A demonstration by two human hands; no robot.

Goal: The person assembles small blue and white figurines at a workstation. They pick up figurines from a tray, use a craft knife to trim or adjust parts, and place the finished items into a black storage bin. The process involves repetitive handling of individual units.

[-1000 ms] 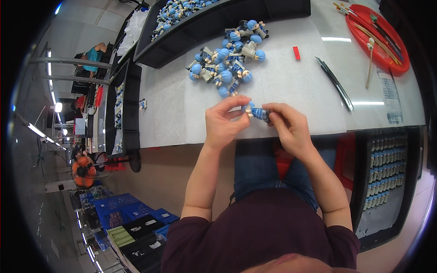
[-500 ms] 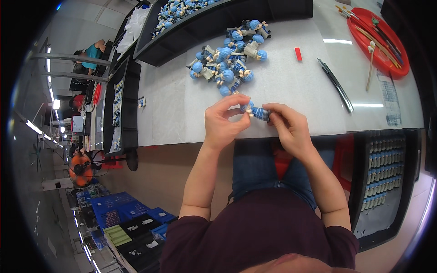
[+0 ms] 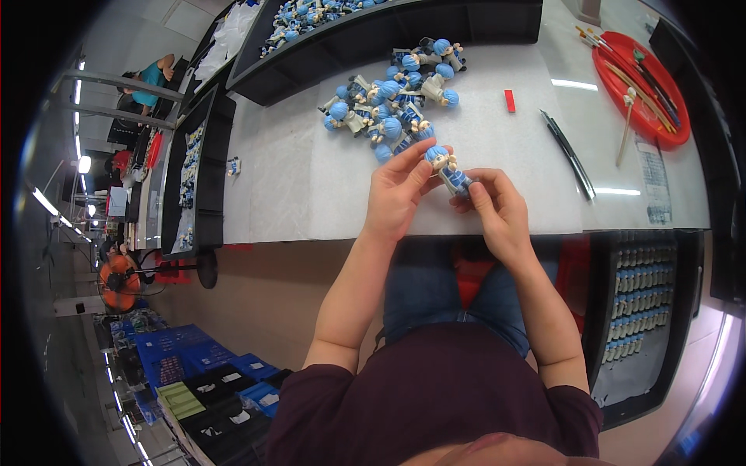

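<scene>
A small blue-haired figurine [image 3: 452, 177] in a blue outfit is held between my two hands above the near edge of the table. My left hand [image 3: 398, 190] pinches it by the head, thumb and forefinger closed on the blue hair. At its lower end, the thumb and fingers of my right hand [image 3: 497, 208] grip the legs. The figurine lies tilted, head toward the upper left. Just beyond my left hand is a loose pile of similar figurines [image 3: 390, 92], some in blue and some in grey-white.
Black bins of figurines stand at the back [image 3: 388, 39] and at left [image 3: 208, 179]. On the right lie a black pen-like tool [image 3: 569, 155], a small red strip [image 3: 510, 101] and a red tray [image 3: 674, 138] with brushes. A tray [image 3: 631, 380] of figurines in rows sits at lower right.
The figurine has turned from nearly level to a steeper tilt, and its front now faces up. Both hands have shifted slightly, still holding it. The whole view has moved a little.
</scene>
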